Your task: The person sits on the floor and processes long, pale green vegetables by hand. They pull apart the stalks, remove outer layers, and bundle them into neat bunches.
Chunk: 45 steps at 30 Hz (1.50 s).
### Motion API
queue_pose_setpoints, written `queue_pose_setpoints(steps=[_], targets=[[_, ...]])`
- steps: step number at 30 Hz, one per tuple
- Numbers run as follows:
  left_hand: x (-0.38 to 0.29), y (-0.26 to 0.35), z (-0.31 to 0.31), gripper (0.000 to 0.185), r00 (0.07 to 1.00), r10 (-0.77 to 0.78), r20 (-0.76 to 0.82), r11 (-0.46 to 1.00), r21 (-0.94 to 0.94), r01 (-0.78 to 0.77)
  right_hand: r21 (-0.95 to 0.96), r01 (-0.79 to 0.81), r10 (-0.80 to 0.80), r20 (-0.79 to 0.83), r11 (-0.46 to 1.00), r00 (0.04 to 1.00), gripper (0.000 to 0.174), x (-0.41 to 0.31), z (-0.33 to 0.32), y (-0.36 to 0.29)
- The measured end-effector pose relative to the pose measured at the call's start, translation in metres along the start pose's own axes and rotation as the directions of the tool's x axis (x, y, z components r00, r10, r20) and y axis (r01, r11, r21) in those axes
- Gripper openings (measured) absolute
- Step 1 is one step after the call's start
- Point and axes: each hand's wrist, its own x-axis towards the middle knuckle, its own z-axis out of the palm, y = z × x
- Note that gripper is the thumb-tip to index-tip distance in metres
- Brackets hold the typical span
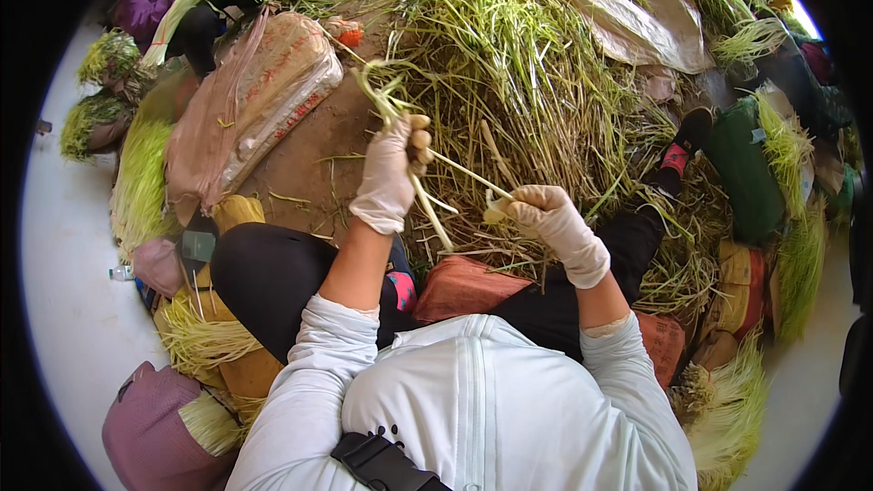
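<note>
Before my torso, my left hand (393,170), in a pale thin glove, is closed around several pale green plant stalks (430,213). Their leafy ends stick out above the fist and their cut-looking ends hang below it. My right hand (549,221), gloved alike, pinches the lower end of one long thin stalk (470,174) that runs up to my left hand. A small pale scrap of stalk or leaf sits at my right fingertips. Beyond both hands lies a large heap of long green stalks with brownish lower ends (518,82).
A stuffed woven sack (273,95) lies on the brown ground at the left. Bundles of yellow-green stalks (146,177) stand beyond it. A person in a purple sleeve (146,3) sits at the upper left. A green sack (747,170) and further bundles (726,416) are at the right.
</note>
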Motion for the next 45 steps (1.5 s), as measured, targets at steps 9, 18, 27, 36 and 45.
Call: queue_pose_setpoints(steps=[9, 18, 27, 36, 45], targets=[[0.012, 0.011, -0.011, 0.031, 0.984, 0.099, -0.148, 0.992, -0.065, -0.109, -0.020, 0.053, -0.056, -0.193, 0.998, 0.980, 0.023, -0.048, -0.025, -0.018], [0.021, 0.014, -0.025, 0.029, 0.989, 0.052, -0.136, 0.992, -0.109, -0.067, -0.699, -0.436, -0.139, -0.603, 0.567, 0.786, 0.032, -0.069, -0.127, -0.023], [0.011, -0.009, -0.002, 0.039, 0.998, 0.031, 0.052, 0.977, -0.213, -0.019, -0.629, 0.142, -0.132, 0.063, 0.764, 0.989, 0.033, 0.009, 0.005, -0.015], [0.026, -0.024, -0.015, 0.027, 0.967, -0.103, -0.235, 0.968, -0.248, 0.043, -0.821, 0.053, -0.183, -0.063, 0.568, 0.981, 0.020, 0.098, -0.056, 0.006], [0.029, -0.013, -0.016, 0.026, 0.983, -0.180, -0.032, 0.898, -0.413, 0.151, -0.823, -0.512, -0.158, -0.555, 0.247, 0.817, 0.017, 0.160, -0.147, 0.046]])
